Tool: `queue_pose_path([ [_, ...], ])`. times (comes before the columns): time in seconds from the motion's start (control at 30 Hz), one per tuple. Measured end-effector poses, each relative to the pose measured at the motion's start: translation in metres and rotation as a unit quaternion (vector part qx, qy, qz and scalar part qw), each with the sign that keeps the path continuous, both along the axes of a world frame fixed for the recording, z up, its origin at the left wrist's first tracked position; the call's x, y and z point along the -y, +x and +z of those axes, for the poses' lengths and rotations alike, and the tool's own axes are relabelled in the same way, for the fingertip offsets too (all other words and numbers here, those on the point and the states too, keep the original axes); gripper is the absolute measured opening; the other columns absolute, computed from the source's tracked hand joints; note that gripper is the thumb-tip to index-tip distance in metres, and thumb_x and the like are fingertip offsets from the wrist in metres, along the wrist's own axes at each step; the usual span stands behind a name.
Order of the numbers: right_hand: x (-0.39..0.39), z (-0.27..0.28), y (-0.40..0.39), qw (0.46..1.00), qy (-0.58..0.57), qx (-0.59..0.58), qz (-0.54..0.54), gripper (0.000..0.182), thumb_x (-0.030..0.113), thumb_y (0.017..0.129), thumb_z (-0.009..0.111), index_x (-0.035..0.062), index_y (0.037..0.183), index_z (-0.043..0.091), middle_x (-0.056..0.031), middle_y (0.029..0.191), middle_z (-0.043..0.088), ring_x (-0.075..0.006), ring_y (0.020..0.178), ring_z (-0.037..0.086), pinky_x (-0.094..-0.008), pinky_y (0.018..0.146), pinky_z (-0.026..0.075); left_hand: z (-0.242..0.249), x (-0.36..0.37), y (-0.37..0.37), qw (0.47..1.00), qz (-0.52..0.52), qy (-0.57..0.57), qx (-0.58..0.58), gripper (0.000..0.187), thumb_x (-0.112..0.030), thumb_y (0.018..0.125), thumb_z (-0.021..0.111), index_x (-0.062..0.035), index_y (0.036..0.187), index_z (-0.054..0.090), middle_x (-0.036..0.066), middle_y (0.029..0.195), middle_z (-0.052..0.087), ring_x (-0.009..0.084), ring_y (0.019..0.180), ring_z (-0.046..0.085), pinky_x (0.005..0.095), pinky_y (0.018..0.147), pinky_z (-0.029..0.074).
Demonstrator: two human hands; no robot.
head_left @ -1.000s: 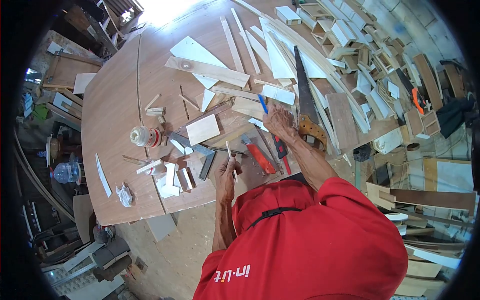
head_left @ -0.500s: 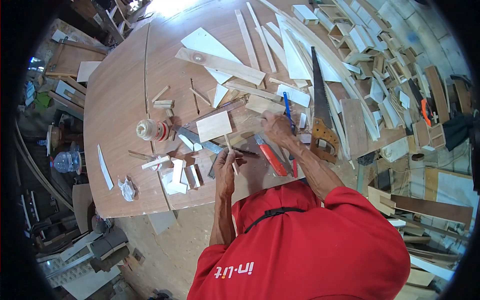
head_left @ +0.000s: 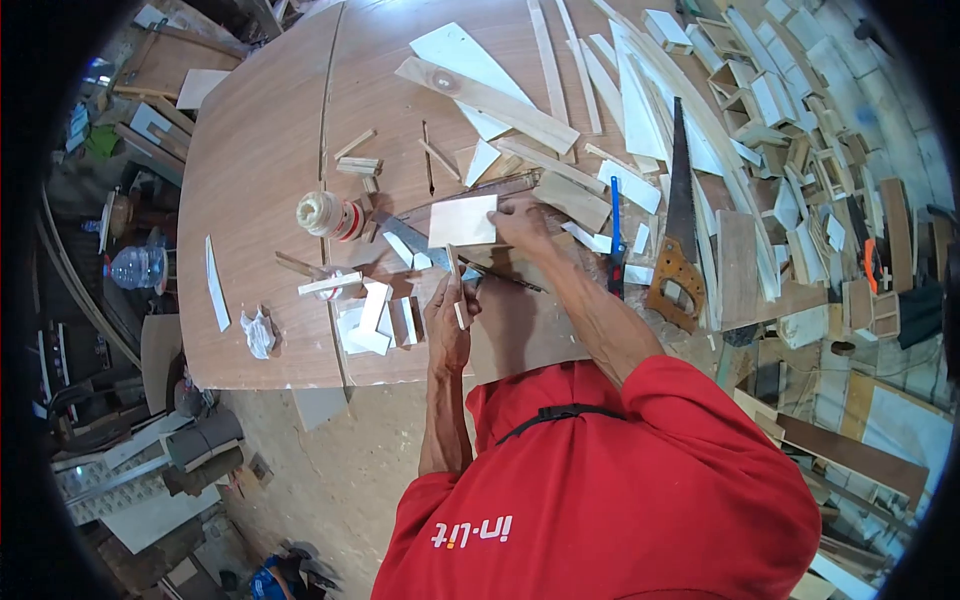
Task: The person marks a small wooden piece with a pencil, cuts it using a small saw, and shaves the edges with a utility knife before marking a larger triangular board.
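My left hand (head_left: 449,318) is closed round a narrow wooden strip (head_left: 455,278). A pale rectangular wood panel (head_left: 463,220) rests at the strip's far end, above the table. At the panel's right edge, the fingers of my right hand (head_left: 523,226) are pressed together on it. Left of the panel stands an open glue jar (head_left: 325,215) with a red label. A metal ruler or square (head_left: 408,235) lies partly under the panel. Small white-faced blocks (head_left: 374,318) sit to the left of my left hand.
A handsaw (head_left: 680,255) and a blue tool (head_left: 616,225) lie right of my hands. Long strips and a plank (head_left: 490,103) cover the far side. Small wooden boxes (head_left: 770,100) pile up at the far right. A crumpled white cloth (head_left: 260,333) lies near the left edge.
My right hand has moved left onto the panel's right edge. The red-handled tool that lay beneath my right arm is no longer visible. The whole view has shifted.
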State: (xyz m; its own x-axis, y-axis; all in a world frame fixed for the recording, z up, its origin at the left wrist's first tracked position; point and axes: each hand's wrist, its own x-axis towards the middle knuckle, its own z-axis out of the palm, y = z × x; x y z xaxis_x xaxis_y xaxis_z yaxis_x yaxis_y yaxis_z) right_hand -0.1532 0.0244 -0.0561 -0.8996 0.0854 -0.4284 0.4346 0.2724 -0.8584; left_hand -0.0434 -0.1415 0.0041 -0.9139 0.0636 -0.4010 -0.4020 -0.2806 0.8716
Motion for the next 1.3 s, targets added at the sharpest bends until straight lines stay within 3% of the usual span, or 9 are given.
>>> queue_pose_path([
  [0.2, -0.048, 0.030, 0.044, 0.980, -0.165, 0.020, -0.112, 0.026, 0.022, 0.090, 0.056, -0.0005, 0.100, 0.064, -0.0039, 0.077, 0.063, -0.0125, 0.066, 0.059, -0.0268, 0.059, 0.050, -0.005, -0.001, 0.001, 0.998, 0.009, -0.064, -0.012, 0.051, -0.038, 0.101, 0.037, 0.0048, 0.125, 0.050, 0.001, 0.077, 0.052, 0.0079, 0.063, 0.046, 0.0221, 0.058, 0.038],
  [0.47, -0.080, 0.042, 0.094, 0.982, -0.170, -0.084, 0.006, 0.024, 0.022, 0.095, 0.054, 0.0005, 0.104, 0.060, -0.0025, 0.083, 0.062, -0.0085, 0.070, 0.059, -0.0261, 0.063, 0.054, -0.002, -0.021, -0.003, 0.987, -0.046, -0.151, -0.025, 0.057, -0.052, 0.098, 0.038, -0.0041, 0.075, 0.060, 0.001, 0.066, 0.049, 0.0092, 0.062, 0.041, 0.0242, 0.057, 0.033],
  [0.63, -0.083, 0.048, 0.109, 0.983, -0.093, -0.151, 0.048, 0.025, 0.020, 0.094, 0.054, -0.0031, 0.103, 0.059, -0.0038, 0.082, 0.062, -0.0087, 0.073, 0.058, -0.0261, 0.062, 0.053, 0.000, -0.029, -0.001, 0.984, -0.081, -0.153, -0.042, 0.050, -0.046, 0.097, 0.045, -0.0028, 0.084, 0.064, 0.000, 0.069, 0.051, 0.0088, 0.062, 0.040, 0.0242, 0.056, 0.031],
  [0.73, -0.091, 0.053, 0.115, 0.991, -0.005, -0.124, 0.052, 0.023, 0.014, 0.091, 0.053, -0.0068, 0.100, 0.059, -0.0108, 0.086, 0.064, -0.0177, 0.077, 0.059, -0.0341, 0.070, 0.049, 0.000, -0.037, 0.002, 0.987, -0.076, -0.129, -0.051, 0.043, -0.041, 0.096, 0.049, -0.0017, 0.092, 0.066, 0.000, 0.071, 0.052, 0.0088, 0.063, 0.041, 0.0240, 0.056, 0.033],
  [0.8, -0.093, 0.052, 0.120, 0.992, -0.017, -0.116, 0.040, 0.026, 0.019, 0.091, 0.055, -0.0058, 0.098, 0.059, -0.0093, 0.081, 0.063, -0.0166, 0.071, 0.059, -0.0320, 0.064, 0.050, -0.001, -0.036, 0.003, 0.988, -0.076, -0.120, -0.053, 0.040, -0.038, 0.096, 0.051, -0.0011, 0.096, 0.066, 0.000, 0.072, 0.053, 0.0089, 0.065, 0.043, 0.0240, 0.057, 0.034],
  [0.87, -0.093, 0.055, 0.125, 0.994, -0.050, -0.096, 0.031, 0.025, 0.021, 0.092, 0.056, -0.0032, 0.098, 0.058, -0.0055, 0.077, 0.060, -0.0121, 0.067, 0.057, -0.0277, 0.058, 0.050, -0.004, -0.031, 0.004, 0.985, -0.124, -0.113, -0.038, 0.042, -0.039, 0.096, 0.049, -0.0007, 0.105, 0.064, 0.005, 0.093, 0.063, 0.0113, 0.081, 0.056, 0.0256, 0.075, 0.047],
  [1.0, -0.090, 0.065, 0.131, 0.994, -0.072, -0.087, 0.007, 0.027, 0.026, 0.093, 0.056, 0.0001, 0.100, 0.058, -0.0011, 0.073, 0.057, -0.0062, 0.058, 0.054, -0.0218, 0.049, 0.048, -0.008, -0.025, 0.008, 0.989, -0.126, -0.070, -0.012, 0.041, -0.038, 0.096, 0.050, -0.0006, 0.107, 0.063, 0.005, 0.094, 0.063, 0.0117, 0.080, 0.056, 0.0262, 0.073, 0.048],
  [1.2, -0.079, 0.066, 0.139, 0.988, -0.128, -0.074, -0.032, 0.037, 0.036, 0.098, 0.046, 0.0015, 0.102, 0.059, -0.0010, 0.073, 0.058, -0.0057, 0.058, 0.052, -0.0196, 0.051, 0.047, -0.010, -0.017, 0.010, 0.958, -0.021, 0.261, 0.119, 0.033, -0.030, 0.099, 0.046, 0.0011, 0.107, 0.056, 0.005, 0.090, 0.059, 0.0149, 0.067, 0.050, 0.0324, 0.074, 0.045],
  [1.3, -0.069, 0.064, 0.139, 0.980, -0.175, -0.085, -0.049, 0.038, 0.036, 0.098, 0.046, 0.0004, 0.102, 0.059, -0.0009, 0.075, 0.057, -0.0063, 0.059, 0.053, -0.0204, 0.051, 0.047, -0.015, -0.014, 0.011, 0.972, -0.033, 0.210, 0.103, 0.034, -0.031, 0.098, 0.048, 0.0001, 0.106, 0.057, 0.004, 0.090, 0.058, 0.0129, 0.069, 0.050, 0.0311, 0.073, 0.045],
])
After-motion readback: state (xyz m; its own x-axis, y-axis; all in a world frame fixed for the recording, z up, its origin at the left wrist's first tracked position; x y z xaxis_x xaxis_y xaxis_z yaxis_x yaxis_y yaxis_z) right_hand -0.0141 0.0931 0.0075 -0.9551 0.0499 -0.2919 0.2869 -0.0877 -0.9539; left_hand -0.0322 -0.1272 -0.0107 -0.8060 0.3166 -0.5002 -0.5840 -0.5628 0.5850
